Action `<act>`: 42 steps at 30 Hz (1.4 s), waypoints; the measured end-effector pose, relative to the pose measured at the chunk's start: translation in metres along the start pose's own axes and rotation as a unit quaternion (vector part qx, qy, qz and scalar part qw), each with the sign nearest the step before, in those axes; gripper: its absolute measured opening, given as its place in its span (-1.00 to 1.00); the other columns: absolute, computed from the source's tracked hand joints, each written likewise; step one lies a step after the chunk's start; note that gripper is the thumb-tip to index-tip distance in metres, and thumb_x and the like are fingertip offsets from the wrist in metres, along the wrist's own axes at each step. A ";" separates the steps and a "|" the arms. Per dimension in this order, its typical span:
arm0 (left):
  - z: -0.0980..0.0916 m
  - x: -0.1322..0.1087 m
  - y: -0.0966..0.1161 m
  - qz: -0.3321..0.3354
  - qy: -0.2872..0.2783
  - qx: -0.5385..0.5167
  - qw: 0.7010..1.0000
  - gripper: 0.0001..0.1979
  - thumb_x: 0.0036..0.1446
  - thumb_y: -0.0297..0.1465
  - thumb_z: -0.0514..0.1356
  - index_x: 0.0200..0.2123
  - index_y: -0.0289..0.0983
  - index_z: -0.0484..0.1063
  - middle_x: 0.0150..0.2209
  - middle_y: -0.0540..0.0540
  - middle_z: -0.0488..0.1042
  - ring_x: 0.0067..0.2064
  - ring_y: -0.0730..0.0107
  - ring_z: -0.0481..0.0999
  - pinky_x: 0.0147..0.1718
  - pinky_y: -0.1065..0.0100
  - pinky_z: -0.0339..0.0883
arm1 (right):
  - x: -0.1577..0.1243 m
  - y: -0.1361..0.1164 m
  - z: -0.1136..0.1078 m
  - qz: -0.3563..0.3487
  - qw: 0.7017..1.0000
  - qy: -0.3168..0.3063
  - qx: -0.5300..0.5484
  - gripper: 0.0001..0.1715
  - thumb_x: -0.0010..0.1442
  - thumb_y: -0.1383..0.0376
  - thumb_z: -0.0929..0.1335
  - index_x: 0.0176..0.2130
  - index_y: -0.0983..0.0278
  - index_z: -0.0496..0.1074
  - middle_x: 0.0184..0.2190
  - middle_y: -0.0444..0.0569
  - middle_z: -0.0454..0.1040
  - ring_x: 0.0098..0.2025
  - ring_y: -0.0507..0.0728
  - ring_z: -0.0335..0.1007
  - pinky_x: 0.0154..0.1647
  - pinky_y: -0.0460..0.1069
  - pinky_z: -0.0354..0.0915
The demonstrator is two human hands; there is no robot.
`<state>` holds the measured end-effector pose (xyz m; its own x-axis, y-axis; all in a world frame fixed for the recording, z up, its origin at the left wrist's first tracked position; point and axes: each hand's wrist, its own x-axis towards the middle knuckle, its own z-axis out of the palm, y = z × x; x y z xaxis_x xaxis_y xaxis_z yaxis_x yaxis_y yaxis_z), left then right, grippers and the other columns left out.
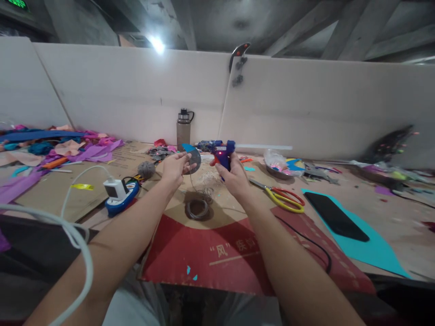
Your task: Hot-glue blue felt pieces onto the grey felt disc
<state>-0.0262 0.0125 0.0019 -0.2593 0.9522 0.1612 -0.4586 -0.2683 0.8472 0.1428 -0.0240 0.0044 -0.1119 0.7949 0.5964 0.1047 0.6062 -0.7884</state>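
Note:
My left hand [176, 170] pinches a flat grey disc [194, 162] that has a blue piece [189, 148] at its upper edge. In my right hand [235, 176] is a blue hot glue gun [223, 153], gripped by the handle, with a small red light lit on its body. Its nozzle end points left, above and near the disc. Below the hands, a loose coil of thin greyish cord [197, 209] lies on the cardboard, with a strand rising toward the disc. Fingertips behind the disc are partly hidden.
Red-and-yellow-handled scissors [283, 198] lie right of my right hand. A black phone [336, 215] rests on a turquoise sheet [377, 253]. On the left stand a blue power strip [123, 198] with a white charger and fabric scraps [71, 147]. A bottle [184, 129] stands behind.

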 end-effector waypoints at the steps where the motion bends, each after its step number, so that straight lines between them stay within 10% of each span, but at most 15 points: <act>1: 0.001 -0.001 0.000 0.003 0.001 0.005 1.000 -0.92 -0.06 -0.59 0.23 -0.50 -0.39 0.35 -0.62 0.08 0.29 -0.66 0.69 0.22 -0.45 0.34 0.47 | 0.000 -0.001 0.001 -0.019 0.999 0.000 -0.030 -0.70 0.08 0.29 0.28 -0.12 0.22 0.25 -0.29 -0.07 0.42 -0.31 0.06 0.31 -0.22 0.02 0.26; 42: 0.005 -0.006 -0.001 0.069 0.014 0.062 0.996 -0.93 -0.14 -0.52 0.27 -0.52 -0.40 0.42 -0.60 0.04 0.32 -0.60 0.66 0.29 -0.46 0.38 0.47 | 0.000 0.009 0.005 -0.031 0.988 0.022 -0.149 -0.50 0.08 0.30 0.27 0.05 0.18 0.22 -0.27 -0.01 0.41 -0.15 0.19 0.32 0.01 0.16 0.19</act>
<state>-0.0201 0.0079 0.0029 -0.3374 0.9027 0.2670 -0.3087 -0.3741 0.8745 0.1387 -0.0192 -0.0035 -0.0853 0.7530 0.6525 0.3858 0.6288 -0.6752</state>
